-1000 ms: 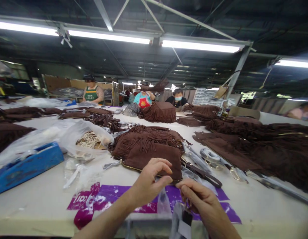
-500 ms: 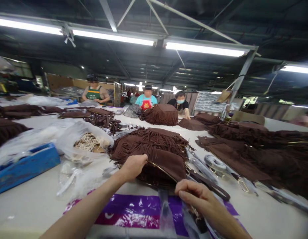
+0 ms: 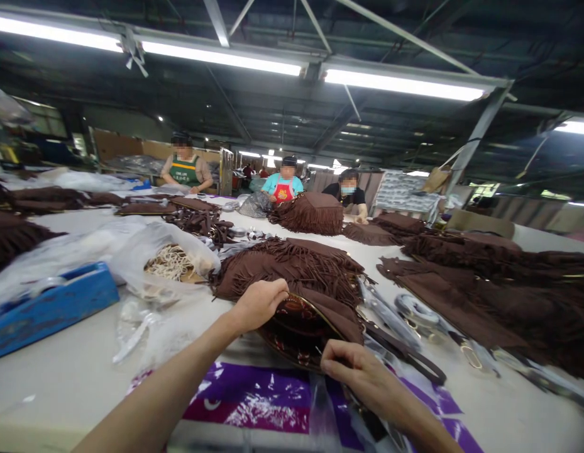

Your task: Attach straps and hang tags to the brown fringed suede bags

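A dark brown bag [image 3: 341,314] lies in front of me with its mouth gaping. Gold zipper edging runs round the opening, and a dark patterned lining [image 3: 298,324] shows inside. My left hand [image 3: 261,304] pinches the far upper edge of that mouth and holds it up. Closed at the near edge of the opening is my right hand [image 3: 351,363], thumb against bent fingers. A thin pale sliver shows by its fingertips; what they grip I cannot make out. Beneath the bag spreads a shiny purple plastic sheet [image 3: 254,384].
Behind the bag are fringed brown bags [image 3: 286,267], with more brown pieces [image 3: 490,302] at right. A blue tape dispenser [image 3: 60,308] and a plastic bag of cords [image 3: 171,261] sit left. Wrapped straps [image 3: 424,358] lie at right. Several co-workers [image 3: 285,185] are across the table.
The bag's mouth has opened wider, showing the lining. My left hand has lifted its edge slightly, and my right hand has shifted left along the near edge. The view has tilted a little.
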Action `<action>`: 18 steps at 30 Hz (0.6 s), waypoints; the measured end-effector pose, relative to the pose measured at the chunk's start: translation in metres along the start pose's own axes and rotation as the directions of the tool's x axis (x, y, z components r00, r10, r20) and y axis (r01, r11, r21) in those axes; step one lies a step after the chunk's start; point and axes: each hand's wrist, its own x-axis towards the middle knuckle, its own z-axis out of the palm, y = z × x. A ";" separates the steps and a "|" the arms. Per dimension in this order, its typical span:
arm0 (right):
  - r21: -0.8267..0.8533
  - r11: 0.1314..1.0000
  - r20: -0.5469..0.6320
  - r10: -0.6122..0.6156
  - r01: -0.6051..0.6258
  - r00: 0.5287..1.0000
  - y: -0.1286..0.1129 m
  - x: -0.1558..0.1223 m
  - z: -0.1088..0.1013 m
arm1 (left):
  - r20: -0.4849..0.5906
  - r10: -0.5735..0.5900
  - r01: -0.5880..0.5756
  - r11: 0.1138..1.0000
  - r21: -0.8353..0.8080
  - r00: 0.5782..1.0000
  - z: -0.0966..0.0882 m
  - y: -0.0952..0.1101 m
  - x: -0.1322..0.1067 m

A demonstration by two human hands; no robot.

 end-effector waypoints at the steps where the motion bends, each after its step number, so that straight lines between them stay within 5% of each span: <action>1: 0.001 1.000 -0.024 -0.021 0.021 0.999 0.000 0.000 0.000 | 0.011 0.005 -0.005 1.000 0.022 1.000 -0.002 0.001 -0.001; 4: 0.065 0.996 -0.069 -0.048 0.053 0.996 0.004 0.001 -0.005 | -0.028 0.073 -0.069 0.990 0.121 0.997 -0.005 0.012 -0.008; 7: 0.147 0.988 -0.073 -0.028 0.038 0.997 0.011 0.001 -0.009 | -0.087 0.293 -0.272 0.942 0.196 0.952 0.006 0.032 -0.022; 10: 0.178 0.984 -0.055 0.002 0.007 0.998 0.017 0.002 -0.008 | 0.083 0.443 -0.450 0.878 0.161 0.893 0.034 0.050 -0.033; 14: 0.196 0.980 -0.067 0.045 -0.031 0.997 0.022 0.003 -0.007 | 0.265 0.203 -0.228 0.971 0.066 0.943 0.075 0.055 -0.024; 18: 0.215 0.976 -0.082 0.053 -0.034 0.995 0.025 0.003 -0.011 | 0.224 0.105 -0.076 0.988 -0.133 0.969 0.092 0.044 0.002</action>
